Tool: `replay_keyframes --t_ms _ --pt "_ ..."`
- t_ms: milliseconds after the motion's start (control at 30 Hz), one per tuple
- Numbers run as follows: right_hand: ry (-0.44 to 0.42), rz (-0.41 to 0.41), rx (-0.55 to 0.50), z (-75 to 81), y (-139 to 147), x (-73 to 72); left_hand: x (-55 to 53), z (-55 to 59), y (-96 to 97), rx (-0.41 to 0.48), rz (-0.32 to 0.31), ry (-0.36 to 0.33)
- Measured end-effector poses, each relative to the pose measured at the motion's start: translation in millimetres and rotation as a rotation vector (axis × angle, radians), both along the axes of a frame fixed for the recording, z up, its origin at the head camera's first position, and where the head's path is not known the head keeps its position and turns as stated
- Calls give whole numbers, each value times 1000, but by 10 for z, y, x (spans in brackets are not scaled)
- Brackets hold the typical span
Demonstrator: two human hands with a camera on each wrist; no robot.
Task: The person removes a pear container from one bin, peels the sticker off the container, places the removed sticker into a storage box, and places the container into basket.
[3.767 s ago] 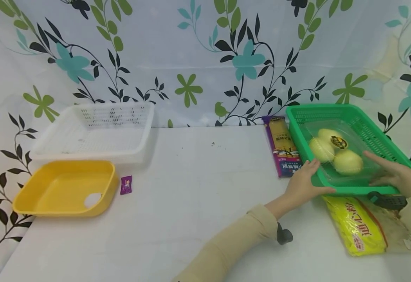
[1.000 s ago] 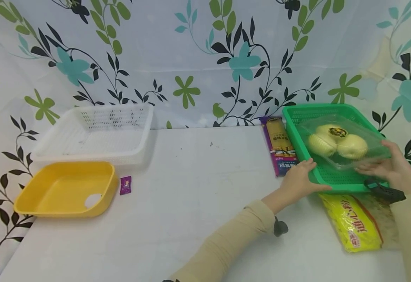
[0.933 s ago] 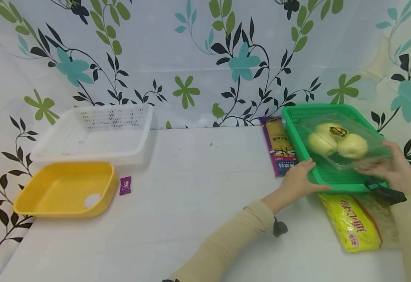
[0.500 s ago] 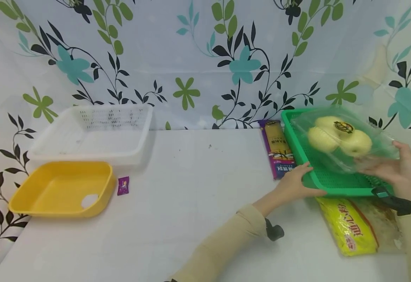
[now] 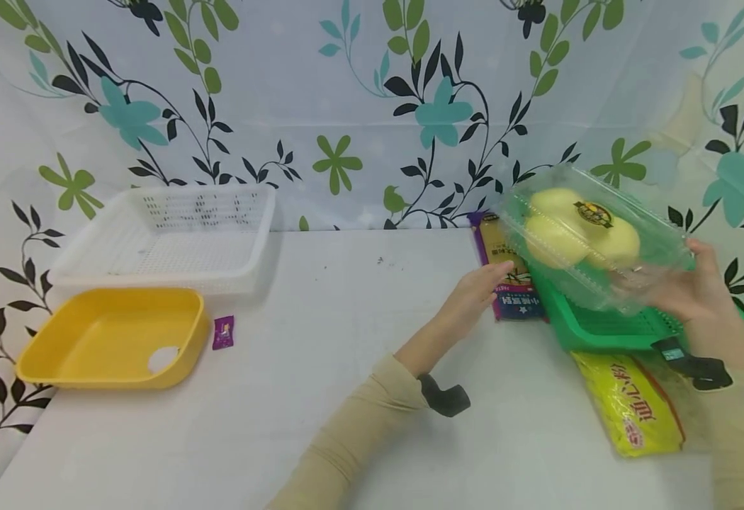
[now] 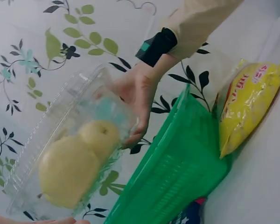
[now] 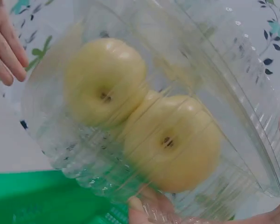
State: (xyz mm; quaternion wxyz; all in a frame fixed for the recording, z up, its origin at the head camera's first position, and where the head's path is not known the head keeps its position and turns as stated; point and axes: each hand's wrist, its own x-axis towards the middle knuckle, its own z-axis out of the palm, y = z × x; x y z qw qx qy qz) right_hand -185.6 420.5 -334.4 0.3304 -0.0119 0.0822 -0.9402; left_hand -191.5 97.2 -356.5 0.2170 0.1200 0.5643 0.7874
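My right hand [image 5: 700, 297] grips the right side of a clear plastic clamshell box [image 5: 655, 219], with the thumb on its edge and the other fingers beneath. Three round, pale yellow fruits, probably pears [image 5: 553, 241], lie inside; a dark round sticker [image 5: 594, 214] is on the lid. The box is tilted above the green basket [image 5: 592, 336]. Just left of the box is my left hand [image 5: 464, 301], its fingers extended and holding nothing; the right wrist view shows a gap between left fingers [image 7: 9, 51] and box. Only fingertips of that hand show in the left wrist view.
A purple pasta packet [image 5: 515, 301] lies left of the basket, and a yellow bag [image 5: 633, 407] lies in front of it. At the left stand a white basket [image 5: 254, 265] and a yellow tray [image 5: 110, 375], with a small purple sachet [image 5: 222, 333] beside the tray.
The right hand has lifted the fruit box out of the green basket and shifted it left, tilting it. The left hand has let go of the basket's rim and moved left.
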Motion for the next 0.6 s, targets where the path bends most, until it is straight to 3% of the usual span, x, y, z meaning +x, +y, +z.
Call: replay_keyframes --t_ms 100,267,367,500,600 --pt "-25 18 0 3 -102 -17 -47 -20 -256 180 -42 -86" --pt "-53 -33 115 19 -292 8 -104 -87 -597 261 -36 -205" --pt "-40 13 116 21 -469 40 -137 -88 -716 322 -60 -271" --pt "77 155 104 0 -756 15 -193 -58 -944 426 -77 -300" --pt "176 212 139 -6 -913 -9 -236 -35 -1121 414 -128 -259"
